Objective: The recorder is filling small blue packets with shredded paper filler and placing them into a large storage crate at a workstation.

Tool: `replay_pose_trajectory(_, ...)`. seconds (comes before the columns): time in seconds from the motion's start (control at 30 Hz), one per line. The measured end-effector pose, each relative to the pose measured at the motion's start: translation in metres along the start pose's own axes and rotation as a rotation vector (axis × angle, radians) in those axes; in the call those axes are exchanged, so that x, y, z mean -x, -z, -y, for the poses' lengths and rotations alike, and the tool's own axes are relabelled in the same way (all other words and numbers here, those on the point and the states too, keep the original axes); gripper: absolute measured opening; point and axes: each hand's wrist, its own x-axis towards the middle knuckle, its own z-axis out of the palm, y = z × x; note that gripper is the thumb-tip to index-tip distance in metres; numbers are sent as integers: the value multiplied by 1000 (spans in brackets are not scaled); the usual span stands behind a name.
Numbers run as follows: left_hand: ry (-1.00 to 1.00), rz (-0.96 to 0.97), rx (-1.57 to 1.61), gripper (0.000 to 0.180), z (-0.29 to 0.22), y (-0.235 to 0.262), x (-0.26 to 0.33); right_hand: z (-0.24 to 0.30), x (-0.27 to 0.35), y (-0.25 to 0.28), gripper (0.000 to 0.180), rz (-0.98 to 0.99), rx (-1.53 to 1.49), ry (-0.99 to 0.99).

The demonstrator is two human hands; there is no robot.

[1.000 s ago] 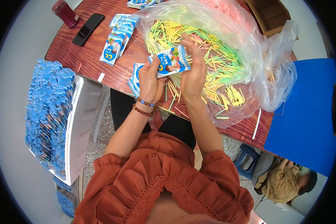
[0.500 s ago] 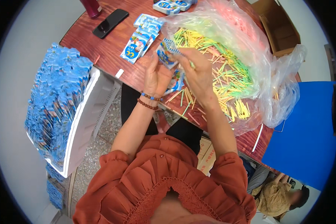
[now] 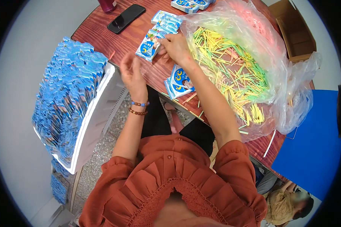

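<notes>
My right hand (image 3: 175, 47) reaches left across the reddish wooden table (image 3: 113, 38) and pinches the right edge of a blue-and-white packet (image 3: 147, 47). That packet lies at the near end of a row of like packets (image 3: 166, 23). My left hand (image 3: 132, 72) hovers over the table's edge with its fingers apart and nothing in it; the wrist wears two bead bracelets. A small stack of the same packets (image 3: 180, 80) lies under my right forearm. To the right, a clear plastic bag (image 3: 288, 102) holds many yellow, green and pink sticks (image 3: 231, 72).
A black phone (image 3: 126, 18) and a dark red bottle (image 3: 107, 4) stand at the table's far left. A white crate (image 3: 98, 109) heaped with blue packets sits at my left. A cardboard box (image 3: 297, 34), a blue surface (image 3: 310, 140) and another seated person (image 3: 288, 202) are on the right.
Both hands held a packet above the bag of sticks. My right hand has carried it left to the row of packets, and my left hand has let go and drawn back toward the table's edge.
</notes>
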Motion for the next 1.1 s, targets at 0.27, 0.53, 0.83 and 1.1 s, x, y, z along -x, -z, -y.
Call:
replay_pose_trajectory(0.27, -124, 122, -355, 26, -7, 4, 18, 3, 9, 20, 24, 119, 167, 258)
replay_pose_trajectory(0.53, -60, 167, -506, 51, 4, 9, -65, -8, -19, -13, 27, 83, 154, 191)
replay_pose_trajectory(0.83, -222, 399, -910, 70, 27, -25, -64, -11, 11, -2, 24, 37, 68, -85)
replay_pose_trajectory(1.1, -316, 384, -819, 61, 42, -44, -65, 3, 6, 9, 23, -57, 40, -136)
